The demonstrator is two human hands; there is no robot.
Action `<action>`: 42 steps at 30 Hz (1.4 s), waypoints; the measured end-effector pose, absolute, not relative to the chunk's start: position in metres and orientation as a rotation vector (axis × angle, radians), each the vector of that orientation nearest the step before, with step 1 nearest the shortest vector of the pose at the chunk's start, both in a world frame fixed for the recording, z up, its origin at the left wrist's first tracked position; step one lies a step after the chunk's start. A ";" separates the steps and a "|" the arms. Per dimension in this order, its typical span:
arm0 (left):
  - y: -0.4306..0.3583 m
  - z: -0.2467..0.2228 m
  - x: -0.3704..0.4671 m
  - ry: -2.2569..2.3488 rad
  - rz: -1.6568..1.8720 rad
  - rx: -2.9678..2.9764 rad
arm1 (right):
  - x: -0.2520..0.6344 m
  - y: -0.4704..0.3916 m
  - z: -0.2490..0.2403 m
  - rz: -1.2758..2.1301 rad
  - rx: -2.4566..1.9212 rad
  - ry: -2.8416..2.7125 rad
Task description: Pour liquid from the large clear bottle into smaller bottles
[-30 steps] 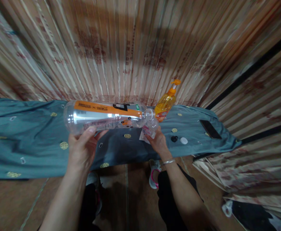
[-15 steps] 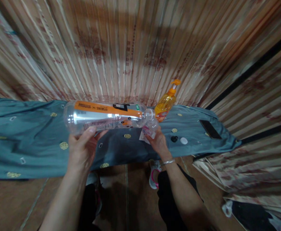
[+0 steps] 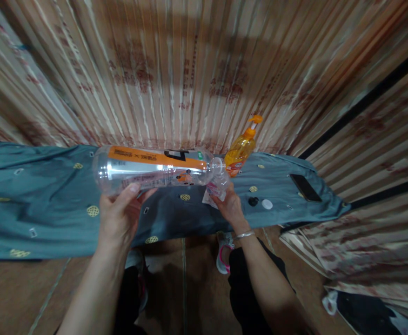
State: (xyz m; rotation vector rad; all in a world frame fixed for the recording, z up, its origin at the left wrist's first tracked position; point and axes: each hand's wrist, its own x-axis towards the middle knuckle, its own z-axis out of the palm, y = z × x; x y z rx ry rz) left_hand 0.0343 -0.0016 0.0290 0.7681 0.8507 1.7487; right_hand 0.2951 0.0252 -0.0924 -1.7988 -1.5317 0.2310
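A large clear plastic bottle (image 3: 151,170) with an orange and silver label lies sideways in the air over the cloth. My left hand (image 3: 122,209) is closed around its underside near the base, thumb on the near side. The bottle's neck points right and meets the mouth of a smaller clear plastic bottle (image 3: 219,182), which tilts downward. My right hand (image 3: 230,202) is wrapped round this small bottle and covers part of it. Whether any liquid passes between the two mouths I cannot tell.
Behind my right hand stands an orange pump bottle (image 3: 239,153). A black cap (image 3: 253,201), a white cap (image 3: 267,204) and a dark phone (image 3: 305,187) lie on the green patterned cloth (image 3: 57,195). A pleated curtain (image 3: 176,70) hangs behind.
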 end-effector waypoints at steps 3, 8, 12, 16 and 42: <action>-0.001 0.028 0.034 0.839 1.757 0.763 | 0.295 0.025 -0.092 0.222 -1.814 -1.539; 0.001 0.027 0.033 0.820 1.769 0.754 | 0.295 0.025 -0.093 0.205 -1.798 -1.543; 0.000 0.029 0.035 0.831 1.763 0.756 | 0.295 0.025 -0.092 0.211 -1.778 -1.550; -0.002 0.031 0.036 0.848 1.756 0.745 | 0.295 0.025 -0.092 0.226 -1.806 -1.533; 0.000 0.028 0.035 0.861 1.758 0.771 | 0.295 0.025 -0.092 0.224 -1.840 -1.531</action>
